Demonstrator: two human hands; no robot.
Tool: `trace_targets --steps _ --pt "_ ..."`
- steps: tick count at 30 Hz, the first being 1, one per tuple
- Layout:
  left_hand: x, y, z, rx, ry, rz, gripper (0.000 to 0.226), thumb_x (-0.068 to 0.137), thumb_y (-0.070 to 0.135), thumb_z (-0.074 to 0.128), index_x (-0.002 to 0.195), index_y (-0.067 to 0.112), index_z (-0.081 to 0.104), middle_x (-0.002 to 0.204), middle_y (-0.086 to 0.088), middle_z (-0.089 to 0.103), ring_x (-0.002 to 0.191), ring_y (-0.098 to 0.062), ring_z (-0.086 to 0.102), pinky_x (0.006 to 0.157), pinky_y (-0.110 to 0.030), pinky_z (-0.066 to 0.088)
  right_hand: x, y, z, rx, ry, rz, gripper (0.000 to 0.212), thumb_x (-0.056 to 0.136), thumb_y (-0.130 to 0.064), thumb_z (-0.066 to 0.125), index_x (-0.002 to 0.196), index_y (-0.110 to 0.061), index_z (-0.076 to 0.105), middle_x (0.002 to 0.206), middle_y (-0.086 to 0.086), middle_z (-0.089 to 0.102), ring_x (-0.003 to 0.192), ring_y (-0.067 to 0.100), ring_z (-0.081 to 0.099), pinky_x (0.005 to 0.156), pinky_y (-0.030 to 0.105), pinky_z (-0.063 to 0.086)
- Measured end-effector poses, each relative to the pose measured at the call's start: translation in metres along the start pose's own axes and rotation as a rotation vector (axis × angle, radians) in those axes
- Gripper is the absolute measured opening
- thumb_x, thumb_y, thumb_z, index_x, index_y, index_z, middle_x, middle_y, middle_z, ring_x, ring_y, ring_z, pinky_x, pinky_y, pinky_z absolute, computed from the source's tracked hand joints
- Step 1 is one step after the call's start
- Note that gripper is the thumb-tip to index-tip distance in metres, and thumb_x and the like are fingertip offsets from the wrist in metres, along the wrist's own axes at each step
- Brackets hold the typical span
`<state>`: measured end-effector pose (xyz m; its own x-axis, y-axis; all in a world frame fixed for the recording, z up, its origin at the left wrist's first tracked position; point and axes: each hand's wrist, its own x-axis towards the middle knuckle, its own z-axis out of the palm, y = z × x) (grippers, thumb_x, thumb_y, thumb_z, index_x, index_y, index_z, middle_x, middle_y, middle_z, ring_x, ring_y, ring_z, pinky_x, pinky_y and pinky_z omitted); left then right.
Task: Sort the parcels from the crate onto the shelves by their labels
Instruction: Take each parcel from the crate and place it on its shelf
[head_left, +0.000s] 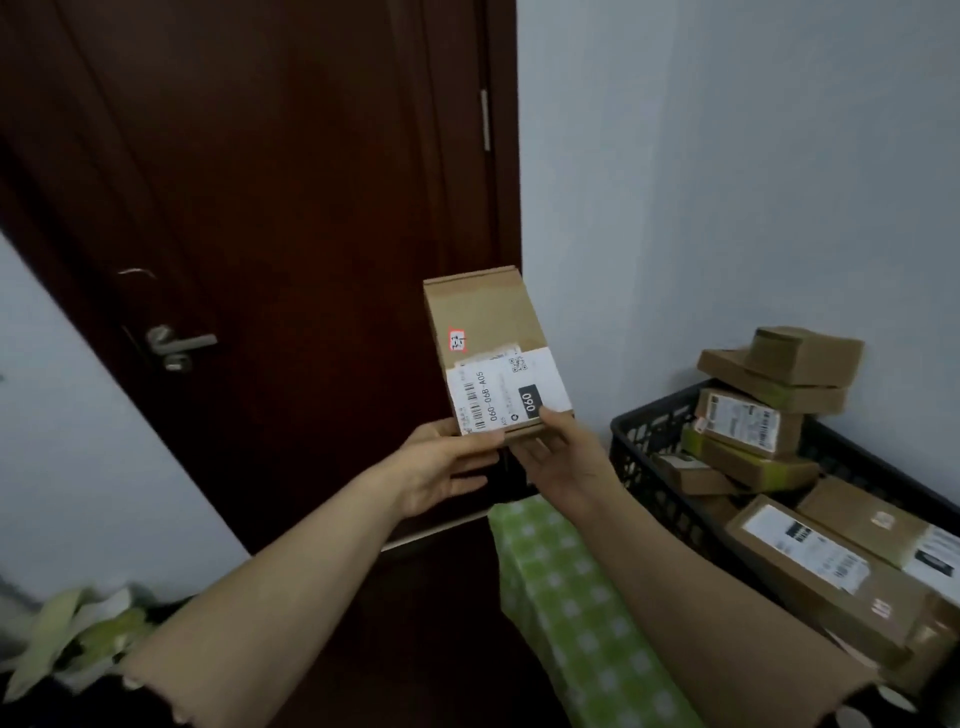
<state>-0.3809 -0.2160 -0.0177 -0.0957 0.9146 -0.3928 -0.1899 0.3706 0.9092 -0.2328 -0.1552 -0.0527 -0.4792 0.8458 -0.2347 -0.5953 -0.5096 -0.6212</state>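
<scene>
I hold a small brown cardboard parcel (488, 338) up in front of the dark door. Its white label reads 060-06B-A05, with 060 in a black patch, and a small red sticker sits above it. My left hand (447, 467) grips the parcel's near left corner, thumb on the label. My right hand (561, 457) holds the near right corner, thumb by the black patch. To the right stands the black plastic crate (644, 441), piled with several brown labelled parcels (748, 421). No shelves are in view.
A dark wooden door (260, 208) with a metal handle (176, 345) fills the left and centre. A pale wall runs behind the crate. A green checked cloth (566, 597) covers a surface below my hands. Pale green bags (72, 639) lie at the lower left.
</scene>
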Motion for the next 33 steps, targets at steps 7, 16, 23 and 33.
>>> trace_targets --steps 7,16,23,33 --pt "-0.049 0.043 -0.097 0.084 0.122 0.17 0.033 0.08 -0.004 0.065 0.106 0.015 0.067 0.106 -0.001 0.071 0.104 -0.013 0.063 0.093 -0.031 0.049 0.018 0.014 0.038 -0.264 0.019 0.04 0.038 0.088 -0.021 0.06 0.122 -0.02 0.043 0.126 0.004 0.056 0.12 0.023 0.051 0.106 0.036 0.035" --pt "-0.105 0.075 -0.168 0.18 0.25 0.25 0.025 0.081 0.002 0.067 0.106 0.005 0.068 0.106 -0.007 0.072 0.102 -0.017 0.067 0.082 -0.026 0.057 0.024 0.024 0.084 -0.291 -0.053 -0.043 0.066 0.077 -0.01 0.07 0.137 -0.019 0.046 0.127 0.009 0.059 0.11 0.026 0.06 0.071 0.038 0.059" --pt "-0.112 0.054 -0.199 0.068 0.356 0.291 0.039 0.089 0.016 0.063 0.127 0.023 0.058 0.109 -0.003 0.071 0.105 -0.021 0.065 0.092 -0.042 0.051 0.019 0.065 0.114 -0.241 -0.098 -0.051 0.052 0.081 -0.005 0.068 0.13 -0.013 0.052 0.123 0.013 0.06 0.109 0.029 0.061 0.084 0.042 0.057" --pt "-0.124 0.05 -0.224 0.071 0.371 0.294 0.054 0.088 0.014 0.064 0.136 0.031 0.048 0.109 -0.002 0.071 0.104 -0.022 0.066 0.08 -0.039 0.056 0.02 0.082 0.135 -0.207 -0.147 -0.013 0.057 0.082 -0.003 0.066 0.135 -0.013 0.048 0.123 0.012 0.06 0.105 0.027 0.063 0.077 0.04 0.059"
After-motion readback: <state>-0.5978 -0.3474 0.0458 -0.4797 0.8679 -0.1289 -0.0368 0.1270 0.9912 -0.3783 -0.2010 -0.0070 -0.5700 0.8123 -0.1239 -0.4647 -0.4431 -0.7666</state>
